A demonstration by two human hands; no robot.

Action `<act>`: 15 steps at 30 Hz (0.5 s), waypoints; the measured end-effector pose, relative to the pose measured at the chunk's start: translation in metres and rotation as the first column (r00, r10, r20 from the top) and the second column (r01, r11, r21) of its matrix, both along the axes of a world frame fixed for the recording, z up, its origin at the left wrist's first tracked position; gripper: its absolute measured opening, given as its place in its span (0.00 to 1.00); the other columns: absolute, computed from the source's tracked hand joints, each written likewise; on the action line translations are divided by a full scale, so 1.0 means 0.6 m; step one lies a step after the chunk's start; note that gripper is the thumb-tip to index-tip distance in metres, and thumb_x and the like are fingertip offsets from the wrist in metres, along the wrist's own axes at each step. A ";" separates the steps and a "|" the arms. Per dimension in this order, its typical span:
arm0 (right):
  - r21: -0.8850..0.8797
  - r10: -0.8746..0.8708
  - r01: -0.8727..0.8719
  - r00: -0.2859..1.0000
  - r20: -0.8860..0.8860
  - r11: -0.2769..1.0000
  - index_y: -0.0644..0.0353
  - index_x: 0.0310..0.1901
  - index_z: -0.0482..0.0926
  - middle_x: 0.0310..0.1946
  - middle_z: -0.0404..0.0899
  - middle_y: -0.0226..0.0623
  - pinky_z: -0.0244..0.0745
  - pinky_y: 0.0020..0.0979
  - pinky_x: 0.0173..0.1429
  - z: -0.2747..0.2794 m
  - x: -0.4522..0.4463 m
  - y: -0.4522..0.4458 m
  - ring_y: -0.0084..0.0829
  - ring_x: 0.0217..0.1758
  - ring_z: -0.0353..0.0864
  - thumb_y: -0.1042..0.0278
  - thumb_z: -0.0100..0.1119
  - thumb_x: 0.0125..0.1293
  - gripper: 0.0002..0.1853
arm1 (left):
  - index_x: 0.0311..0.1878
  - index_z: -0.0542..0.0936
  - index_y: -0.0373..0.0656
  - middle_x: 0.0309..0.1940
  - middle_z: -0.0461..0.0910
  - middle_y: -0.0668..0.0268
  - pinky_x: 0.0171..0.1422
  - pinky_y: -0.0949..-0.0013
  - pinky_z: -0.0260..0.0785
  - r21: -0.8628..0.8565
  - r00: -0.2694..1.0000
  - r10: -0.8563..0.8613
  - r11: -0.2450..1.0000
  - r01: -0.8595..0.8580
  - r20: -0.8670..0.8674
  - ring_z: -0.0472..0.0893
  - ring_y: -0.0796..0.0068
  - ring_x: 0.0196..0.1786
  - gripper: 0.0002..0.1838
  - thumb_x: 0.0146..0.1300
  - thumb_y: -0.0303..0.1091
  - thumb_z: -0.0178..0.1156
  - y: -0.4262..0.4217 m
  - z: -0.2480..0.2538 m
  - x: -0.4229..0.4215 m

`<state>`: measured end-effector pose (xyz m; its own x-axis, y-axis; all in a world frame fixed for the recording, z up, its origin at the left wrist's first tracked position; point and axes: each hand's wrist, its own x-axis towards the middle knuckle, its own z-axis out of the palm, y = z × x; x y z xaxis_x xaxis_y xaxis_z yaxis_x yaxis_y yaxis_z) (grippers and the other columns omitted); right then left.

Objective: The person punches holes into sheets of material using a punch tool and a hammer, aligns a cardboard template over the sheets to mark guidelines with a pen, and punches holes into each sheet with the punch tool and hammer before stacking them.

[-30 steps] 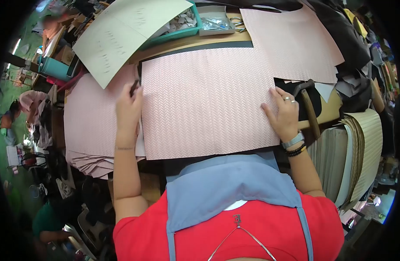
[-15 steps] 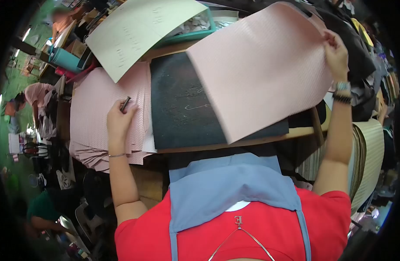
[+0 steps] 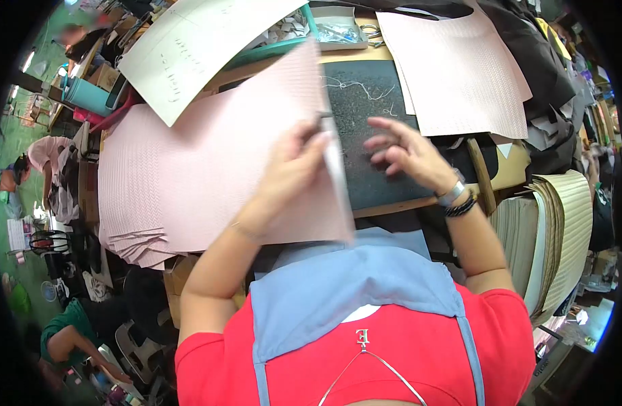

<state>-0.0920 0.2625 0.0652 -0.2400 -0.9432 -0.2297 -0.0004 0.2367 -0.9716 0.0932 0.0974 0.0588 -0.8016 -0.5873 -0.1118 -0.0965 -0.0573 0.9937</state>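
Observation:
My left hand is closed near the right edge of a large pink textured sheet, which is slanted and blurred by motion. A small dark rod pokes out at its fingertips. Under and to the left of that sheet lies a stack of similar pink sheets. My right hand hovers over the black work mat, fingers apart and holding nothing. Farther right, more pink sheets lie partly over the mat. Loose white threads rest on the mat.
A pale sheet with handwriting leans across the back left. Behind the mat are a teal tray of scraps, a box with small plastic bags and scissors. Curved material sheets stand at right. A co-worker is at lower left.
My right hand has let go of its pink sheet, now lying at the right, and moved inward. My left hand has moved right from the stack with another pink sheet, keeping the dark rod.

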 end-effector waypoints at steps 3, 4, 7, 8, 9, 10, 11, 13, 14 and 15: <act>0.021 -0.099 0.103 0.986 -0.134 0.994 0.68 0.67 0.61 0.53 0.76 0.43 0.78 0.24 0.43 -0.024 0.030 -0.004 0.24 0.47 0.78 0.62 0.67 0.61 0.37 | 0.53 0.75 0.39 0.38 0.75 0.72 0.47 0.79 0.67 0.187 0.975 -0.170 0.963 0.195 -0.143 0.73 0.85 0.40 0.14 0.69 0.37 0.55 0.040 -0.063 -0.076; 0.007 -0.134 0.136 0.983 -0.122 0.991 0.68 0.66 0.61 0.53 0.76 0.43 0.78 0.23 0.42 -0.040 0.027 0.001 0.23 0.46 0.78 0.65 0.66 0.61 0.36 | 0.53 0.75 0.40 0.36 0.74 0.73 0.45 0.79 0.66 0.305 0.977 -0.174 0.930 0.205 -0.125 0.73 0.85 0.37 0.14 0.70 0.37 0.55 0.045 -0.068 -0.085; -0.037 -0.223 0.220 0.960 -0.169 0.975 0.70 0.65 0.63 0.49 0.78 0.41 0.77 0.22 0.42 -0.073 -0.002 0.033 0.22 0.40 0.80 0.76 0.61 0.62 0.30 | 0.53 0.75 0.42 0.31 0.72 0.74 0.39 0.81 0.65 0.382 0.979 -0.149 0.904 0.192 -0.138 0.70 0.87 0.31 0.13 0.70 0.37 0.52 0.033 -0.069 -0.080; 0.003 -0.241 0.246 0.950 -0.199 0.969 0.69 0.66 0.63 0.42 0.80 0.37 0.75 0.20 0.38 -0.065 -0.015 0.046 0.19 0.35 0.78 0.75 0.61 0.62 0.31 | 0.53 0.75 0.42 0.29 0.71 0.75 0.37 0.82 0.64 0.366 0.979 -0.138 0.912 0.185 -0.151 0.70 0.88 0.29 0.13 0.71 0.36 0.52 0.025 -0.066 -0.073; 0.028 -0.274 0.287 0.934 -0.229 0.957 0.69 0.66 0.62 0.39 0.80 0.35 0.73 0.19 0.36 -0.062 -0.031 0.061 0.18 0.33 0.76 0.75 0.62 0.62 0.32 | 0.53 0.75 0.42 0.28 0.71 0.75 0.39 0.82 0.65 0.324 0.989 -0.090 0.938 0.122 -0.113 0.71 0.87 0.30 0.12 0.71 0.34 0.50 0.015 -0.063 -0.067; 0.050 -0.304 0.328 0.916 -0.262 0.943 0.68 0.67 0.62 0.36 0.80 0.33 0.72 0.19 0.34 -0.057 -0.045 0.073 0.16 0.32 0.74 0.74 0.62 0.62 0.32 | 0.54 0.75 0.42 0.28 0.71 0.75 0.39 0.81 0.65 0.278 0.982 -0.059 0.954 0.107 -0.178 0.72 0.86 0.31 0.12 0.71 0.33 0.49 -0.005 -0.065 -0.063; -0.001 -0.352 0.359 0.915 -0.198 0.933 0.67 0.68 0.61 0.33 0.78 0.31 0.69 0.18 0.34 -0.050 -0.052 0.086 0.14 0.30 0.71 0.72 0.64 0.61 0.34 | 0.55 0.75 0.41 0.30 0.74 0.74 0.42 0.80 0.67 0.250 0.975 0.028 0.968 0.028 -0.219 0.74 0.85 0.34 0.13 0.72 0.33 0.50 -0.022 -0.063 -0.060; -0.066 -0.418 0.436 0.795 -0.440 0.898 0.62 0.66 0.66 0.38 0.80 0.33 0.73 0.23 0.40 -0.042 -0.069 0.118 0.19 0.37 0.76 0.68 0.66 0.61 0.32 | 0.55 0.76 0.42 0.39 0.80 0.70 0.48 0.81 0.68 0.114 0.944 0.155 0.985 -0.126 -0.292 0.79 0.84 0.45 0.12 0.72 0.32 0.52 -0.065 -0.057 -0.051; -0.116 -0.430 0.464 0.659 -0.617 0.878 0.61 0.65 0.68 0.40 0.80 0.35 0.74 0.25 0.43 -0.038 -0.080 0.136 0.23 0.40 0.78 0.66 0.67 0.60 0.31 | 0.54 0.76 0.42 0.41 0.81 0.69 0.48 0.81 0.69 0.051 0.914 0.213 0.977 -0.208 -0.344 0.80 0.82 0.46 0.12 0.71 0.31 0.53 -0.087 -0.055 -0.048; -0.174 -0.427 0.480 0.487 -0.762 0.860 0.60 0.63 0.70 0.42 0.80 0.37 0.74 0.28 0.47 -0.056 -0.103 0.163 0.28 0.43 0.78 0.65 0.67 0.60 0.30 | 0.54 0.76 0.41 0.42 0.81 0.67 0.49 0.80 0.71 0.027 0.883 0.280 0.956 -0.292 -0.377 0.80 0.80 0.46 0.12 0.71 0.30 0.54 -0.108 -0.055 -0.049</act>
